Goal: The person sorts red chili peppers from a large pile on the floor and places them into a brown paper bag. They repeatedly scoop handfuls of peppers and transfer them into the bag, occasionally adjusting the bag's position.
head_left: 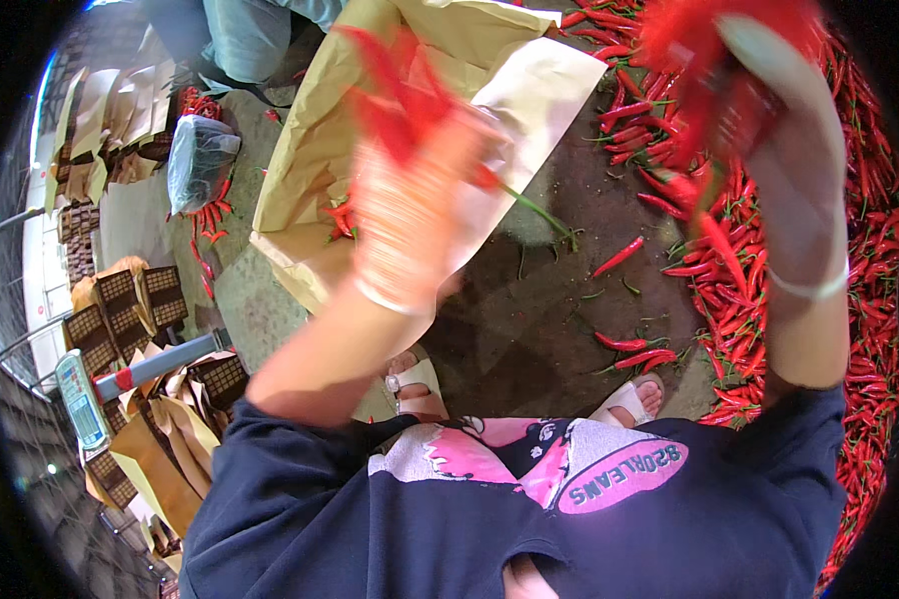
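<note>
My left hand (410, 220), in a thin pale glove and blurred by motion, is closed around a bunch of red chili peppers (400, 105). One pepper's long green stem sticks out to the right of it. The hand is above the near side of an open carton lined with brown paper (305, 150), where a few red chilies (342, 218) show inside. Over the large chili heap (719, 290) on the right is my right hand (794, 150), also gloved and smeared. Red chilies (704, 60) are in its grip; its fingertips are partly hidden.
Loose chilies (619, 257) and stems lie on the dark floor between carton and heap. A person's knee in light-blue trousers (250, 40) is beyond the carton. At left are a clear plastic bag (202, 160), a scale display (82, 399) on a grey post and several patterned cartons (125, 304).
</note>
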A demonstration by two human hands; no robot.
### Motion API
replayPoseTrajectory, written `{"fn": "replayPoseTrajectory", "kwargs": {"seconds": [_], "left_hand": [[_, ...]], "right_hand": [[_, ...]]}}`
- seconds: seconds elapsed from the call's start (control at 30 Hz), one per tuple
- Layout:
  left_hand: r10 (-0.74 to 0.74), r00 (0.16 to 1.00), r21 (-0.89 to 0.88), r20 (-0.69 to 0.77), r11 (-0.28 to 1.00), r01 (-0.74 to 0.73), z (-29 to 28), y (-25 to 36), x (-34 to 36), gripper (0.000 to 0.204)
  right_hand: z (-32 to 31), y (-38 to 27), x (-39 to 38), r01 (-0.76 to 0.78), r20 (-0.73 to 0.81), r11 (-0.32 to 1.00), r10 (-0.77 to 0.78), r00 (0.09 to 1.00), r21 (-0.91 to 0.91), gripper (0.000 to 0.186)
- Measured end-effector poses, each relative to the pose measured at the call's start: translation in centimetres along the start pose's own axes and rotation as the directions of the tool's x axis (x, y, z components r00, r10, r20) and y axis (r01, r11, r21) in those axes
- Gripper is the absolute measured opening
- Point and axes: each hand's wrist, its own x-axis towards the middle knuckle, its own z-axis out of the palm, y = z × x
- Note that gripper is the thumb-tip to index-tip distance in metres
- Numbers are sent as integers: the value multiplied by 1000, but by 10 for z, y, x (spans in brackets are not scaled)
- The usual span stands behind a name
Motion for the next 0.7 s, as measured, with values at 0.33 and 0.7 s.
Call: {"fn": "replayPoseTrajectory", "kwargs": {"seconds": [0.33, 0.7], "left_hand": [[-513, 835, 585, 198, 745, 319, -267, -33, 126, 26], [-282, 802, 806, 526, -136, -576, -215, -152, 106, 60]], "right_hand": [[229, 157, 85, -275, 176, 834, 216, 960, 478, 23], [-14, 95, -14, -179, 109, 914, 233, 966, -364, 23]]}}
